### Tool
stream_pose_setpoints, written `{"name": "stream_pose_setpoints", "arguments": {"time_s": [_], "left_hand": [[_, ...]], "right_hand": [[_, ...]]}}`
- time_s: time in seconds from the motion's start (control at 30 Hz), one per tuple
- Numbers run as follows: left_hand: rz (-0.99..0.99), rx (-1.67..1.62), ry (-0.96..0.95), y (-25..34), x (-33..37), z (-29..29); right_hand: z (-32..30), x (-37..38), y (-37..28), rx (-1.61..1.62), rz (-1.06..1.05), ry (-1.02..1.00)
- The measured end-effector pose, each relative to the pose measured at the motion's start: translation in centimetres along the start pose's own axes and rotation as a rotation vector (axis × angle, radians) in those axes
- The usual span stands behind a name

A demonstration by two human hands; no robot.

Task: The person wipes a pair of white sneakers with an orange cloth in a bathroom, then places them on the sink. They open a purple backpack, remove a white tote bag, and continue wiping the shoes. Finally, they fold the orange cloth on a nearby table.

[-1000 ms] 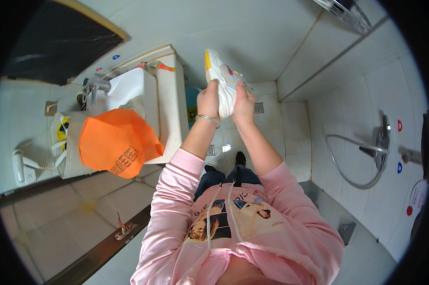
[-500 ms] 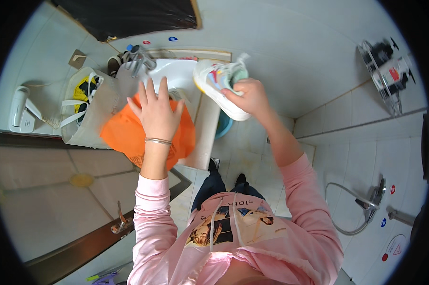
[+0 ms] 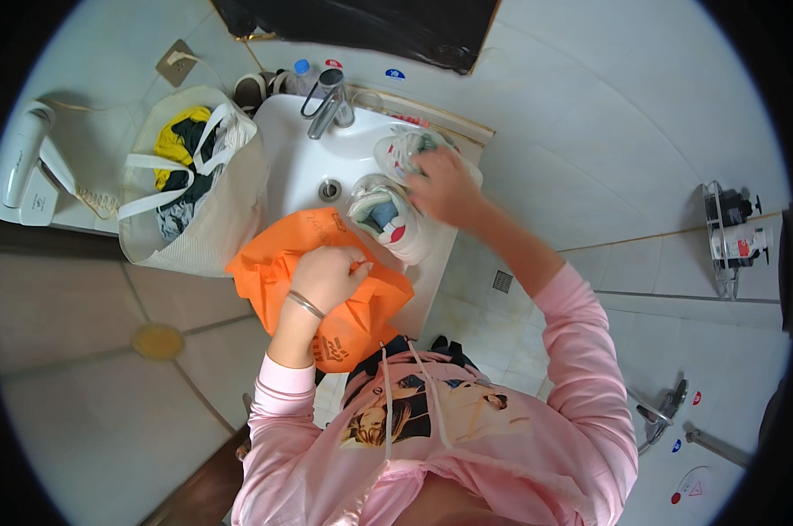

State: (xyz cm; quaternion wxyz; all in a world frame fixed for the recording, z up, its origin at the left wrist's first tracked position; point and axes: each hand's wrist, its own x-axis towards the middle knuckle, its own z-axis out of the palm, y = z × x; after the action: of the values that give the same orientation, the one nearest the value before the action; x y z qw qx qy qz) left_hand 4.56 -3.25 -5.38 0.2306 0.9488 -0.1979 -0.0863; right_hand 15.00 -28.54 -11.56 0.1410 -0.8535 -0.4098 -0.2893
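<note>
My left hand (image 3: 326, 279) is closed, fingers curled, on an orange fabric bag (image 3: 353, 329) that drapes over the front edge of the white washbasin (image 3: 282, 167). A white sneaker (image 3: 392, 223) with a pale green lining and a grey-blue inside stands on the basin's right side, beside the bag. Just beyond it a second white sneaker (image 3: 398, 151) rests by the basin's back right edge. My right hand (image 3: 446, 187) reaches over this farther shoe with bent fingers at its collar; they are slightly blurred and partly cover it.
A cream tote bag (image 3: 190, 232) of clothes stands left of the basin, near a white hair dryer (image 3: 28, 171). Behind the basin are a faucet (image 3: 331, 103), a blue-capped bottle (image 3: 304, 79) and dark shoes (image 3: 251, 90). A wall rack (image 3: 721, 241) hangs at right.
My right hand has brought the raised sneaker down to the basin's right side. My left hand, spread over the orange bag before, has curled closed on it. The view has shifted.
</note>
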Motion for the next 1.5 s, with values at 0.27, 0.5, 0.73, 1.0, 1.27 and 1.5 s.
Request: {"name": "stream_pose_setpoints", "arguments": {"time_s": [0.27,0.5,0.73,1.0,1.27,1.5], "left_hand": [[-0.145,-0.232,0.047,-2.0,-1.4,-0.7],[-0.114,-0.178,0.237,-0.8,-1.9,-1.6],[0.085,0.192,0.408,0.8,5.1,-0.8],[-0.182,-1.355,-0.005,14.6,2.6,5.3],[-0.135,-1.725,-0.493,24.9,3.7,11.9],[-0.137,-1.515,-0.313,31.9,6.3,16.4]], "right_hand": [[2.2,-0.9,-7.9,0.289,0.262,-0.262],[-1.7,0.4,-6.2,0.876,1.111,-0.034],[-11.1,-3.5,-7.7,1.268,1.077,0.479],[-15.4,-12.6,-11.8,1.44,1.033,1.028],[-21.7,-20.0,-12.7,0.685,0.978,0.615],[-21.1,-23.6,-12.7,0.576,1.272,1.032]]}}
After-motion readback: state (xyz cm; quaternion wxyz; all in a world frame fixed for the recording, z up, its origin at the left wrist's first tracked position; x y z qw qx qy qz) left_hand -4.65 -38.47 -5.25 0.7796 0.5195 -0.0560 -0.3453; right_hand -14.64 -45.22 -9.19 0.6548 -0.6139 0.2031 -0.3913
